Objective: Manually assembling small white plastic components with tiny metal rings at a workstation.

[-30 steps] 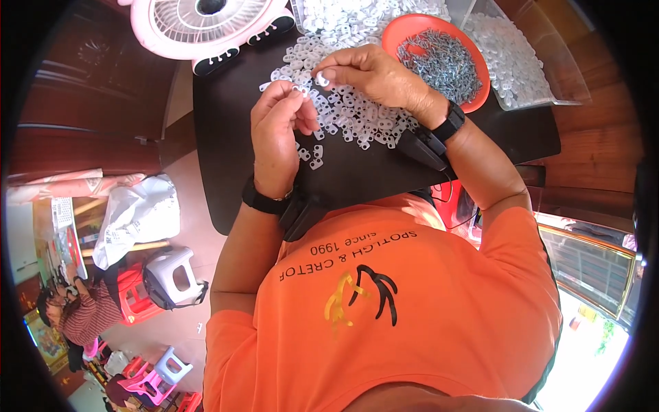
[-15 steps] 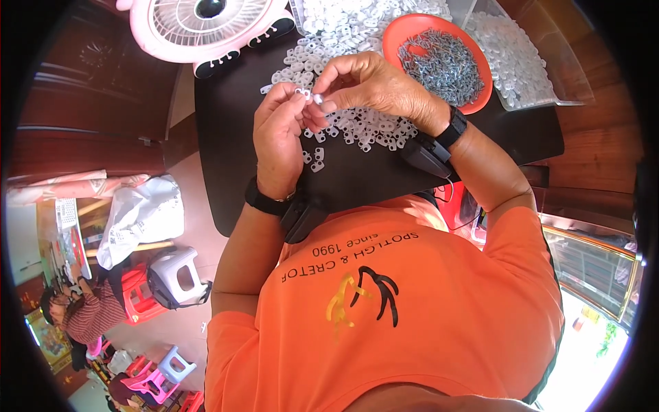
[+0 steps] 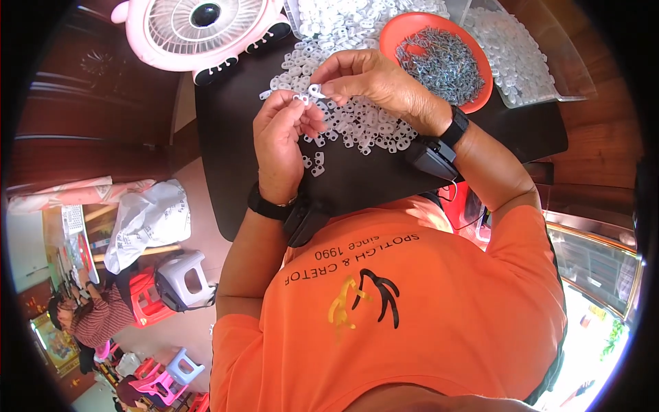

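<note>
Over the dark table, my left hand [image 3: 280, 130] is closed in a pinch on a small white plastic piece with holes [image 3: 300, 100]. Close beside it, my right hand [image 3: 367, 84] pinches another small white plastic piece [image 3: 315, 90], whose round hole faces up. The two pieces are almost together; whether they touch I cannot tell. Below and behind the hands lies a loose heap of white two-holed plastic pieces [image 3: 367, 127]. To the right of my right hand, an orange-red plate [image 3: 389, 34] holds many small silvery screws or nails [image 3: 443, 69].
A clear bin [image 3: 559, 98] of whitish small parts stands at the far right. A pink fan [image 3: 199, 58] sits at the far left. The dark tabletop [image 3: 237, 158] ends near my orange shirt. Stools [image 3: 185, 275], a plastic bag [image 3: 151, 220] and a person [image 3: 103, 319] are off left.
The white piece in my right hand has turned and risen slightly, so its round hole now shows. My left hand stays nearly in place, its fingers slightly shifted.
</note>
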Demonstrator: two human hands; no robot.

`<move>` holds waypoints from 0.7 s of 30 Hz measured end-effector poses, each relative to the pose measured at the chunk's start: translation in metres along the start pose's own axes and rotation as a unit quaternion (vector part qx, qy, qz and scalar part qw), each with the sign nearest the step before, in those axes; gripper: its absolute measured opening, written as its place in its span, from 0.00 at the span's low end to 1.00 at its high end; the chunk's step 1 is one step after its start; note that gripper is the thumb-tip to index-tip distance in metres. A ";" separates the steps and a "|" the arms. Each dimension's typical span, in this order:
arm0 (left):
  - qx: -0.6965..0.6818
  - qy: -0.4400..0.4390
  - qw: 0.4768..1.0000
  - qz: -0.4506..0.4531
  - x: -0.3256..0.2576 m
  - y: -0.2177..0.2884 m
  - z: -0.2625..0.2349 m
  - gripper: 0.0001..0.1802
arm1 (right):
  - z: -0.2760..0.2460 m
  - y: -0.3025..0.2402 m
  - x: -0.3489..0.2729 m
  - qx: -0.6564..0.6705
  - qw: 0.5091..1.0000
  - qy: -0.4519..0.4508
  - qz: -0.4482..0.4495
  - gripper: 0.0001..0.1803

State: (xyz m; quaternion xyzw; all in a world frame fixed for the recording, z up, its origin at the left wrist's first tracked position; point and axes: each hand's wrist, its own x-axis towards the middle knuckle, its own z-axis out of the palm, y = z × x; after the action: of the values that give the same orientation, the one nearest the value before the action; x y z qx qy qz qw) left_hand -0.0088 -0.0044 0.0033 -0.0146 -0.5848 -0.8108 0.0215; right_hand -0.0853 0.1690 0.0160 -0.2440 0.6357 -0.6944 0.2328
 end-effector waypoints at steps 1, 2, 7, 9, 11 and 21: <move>0.014 0.014 1.000 -0.004 0.000 -0.001 0.001 0.09 | 0.000 -0.001 0.000 0.019 1.000 0.009 0.012 0.12; 0.015 0.013 1.000 -0.004 -0.001 0.000 0.001 0.09 | 0.000 -0.001 -0.001 0.020 1.000 0.010 0.010 0.12; 0.100 0.022 0.995 -0.014 -0.002 -0.002 0.005 0.08 | -0.001 0.001 0.000 0.034 0.999 0.015 0.008 0.12; 0.099 0.018 0.995 -0.015 -0.003 -0.002 0.006 0.08 | 0.000 0.001 0.000 0.023 1.000 0.015 0.001 0.12; 0.098 0.014 0.995 -0.017 -0.003 -0.002 0.006 0.08 | 0.001 0.000 0.000 0.013 1.000 0.016 -0.006 0.11; 0.098 -0.005 0.995 -0.016 -0.004 -0.002 0.007 0.07 | 0.001 -0.002 -0.002 -0.078 0.996 0.003 -0.036 0.10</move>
State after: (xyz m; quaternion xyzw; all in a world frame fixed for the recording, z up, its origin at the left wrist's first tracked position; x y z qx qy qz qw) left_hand -0.0048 0.0027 0.0030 -0.0072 -0.6615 -0.7498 0.0069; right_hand -0.0830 0.1698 0.0184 -0.2820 0.6796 -0.6512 0.1861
